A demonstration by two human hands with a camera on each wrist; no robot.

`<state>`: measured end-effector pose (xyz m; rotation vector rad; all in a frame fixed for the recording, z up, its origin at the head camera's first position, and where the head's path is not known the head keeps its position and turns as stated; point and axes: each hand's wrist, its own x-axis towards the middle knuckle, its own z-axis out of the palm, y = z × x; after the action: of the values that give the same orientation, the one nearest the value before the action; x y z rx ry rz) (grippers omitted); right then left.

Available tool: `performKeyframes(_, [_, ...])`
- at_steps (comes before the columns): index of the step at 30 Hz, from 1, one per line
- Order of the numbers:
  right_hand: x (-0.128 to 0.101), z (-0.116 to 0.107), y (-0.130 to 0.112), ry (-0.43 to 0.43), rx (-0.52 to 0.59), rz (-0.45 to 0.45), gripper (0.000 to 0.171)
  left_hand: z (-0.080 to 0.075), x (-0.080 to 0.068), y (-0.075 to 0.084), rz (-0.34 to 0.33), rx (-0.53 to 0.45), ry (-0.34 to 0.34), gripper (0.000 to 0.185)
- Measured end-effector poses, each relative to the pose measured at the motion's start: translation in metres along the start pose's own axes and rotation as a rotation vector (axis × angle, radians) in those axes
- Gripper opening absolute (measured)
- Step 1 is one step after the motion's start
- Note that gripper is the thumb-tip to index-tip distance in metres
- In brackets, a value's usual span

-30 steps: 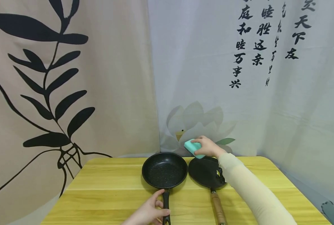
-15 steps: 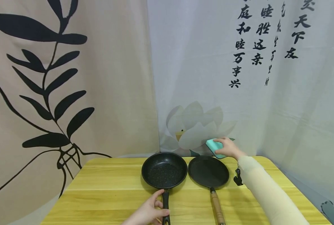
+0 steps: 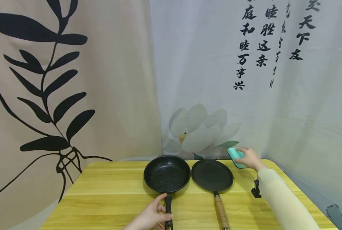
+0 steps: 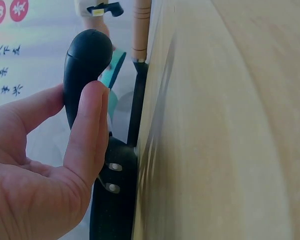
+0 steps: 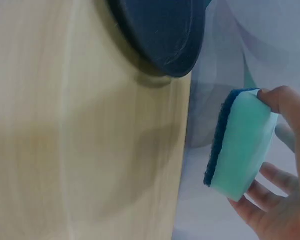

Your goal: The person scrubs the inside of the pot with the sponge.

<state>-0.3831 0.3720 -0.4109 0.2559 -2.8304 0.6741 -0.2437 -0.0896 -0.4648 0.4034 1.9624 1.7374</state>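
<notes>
We see the left hand (image 3: 151, 218) at the near edge of the surface (image 3: 107, 195), thumb and fingers curled round the black handle (image 3: 168, 210) of the speckled pan (image 3: 167, 174). In the left wrist view the hand (image 4: 45, 165) wraps that handle (image 4: 86, 65) w/ the thumb (image 4: 87, 135) laid along it, so it's clamped on the handle. Pan sits flat on the surface, left of centre, handle pointing toward us.

The right hand (image 3: 250, 158) is out at the far right corner, gripping a teal sponge (image 3: 235, 155) just beyond the flat pan (image 3: 212, 175). We make out in the right wrist view the sponge (image 5: 239, 145) pinched betw. fingertips (image 5: 277, 97) and thumb side, its dark blue scrub face turned toward the pan, the pale green body in the palm. Sponge is held off the surface there, past its back edge, in front of the cloth backdrop (image 3: 217, 80); whether it touches the cloth we can't tell.

The flat pan lies right beside the speckled pan, rims nearly touching, its wooden handle (image 3: 220, 212) pointing toward us. A small black clip-like item (image 3: 256, 189) shows near the right sleeve (image 3: 283, 201). Left backdrop has a black leaf print (image 3: 44, 73), right one a lotus (image 3: 198, 131) and calligraphy (image 3: 247, 48).
</notes>
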Motion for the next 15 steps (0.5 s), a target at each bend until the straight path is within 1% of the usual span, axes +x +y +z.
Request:
performKeyframes(4, [-0.006, 0.002, 0.010, 0.003, -0.025, 0.016, 0.061, -0.001, -0.001, 0.000, 0.000, 0.007, 0.000, 0.082])
performKeyframes(11, [-0.020, 0.006, 0.028, -0.030, -0.058, 0.082, 0.061, -0.002, 0.001, 0.000, 0.005, -0.009, -0.011, 0.081])
performKeyframes(15, [-0.027, 0.010, 0.037, -0.038, -0.071, 0.101, 0.060, -0.002, 0.001, -0.001, 0.002, -0.003, -0.010, 0.081])
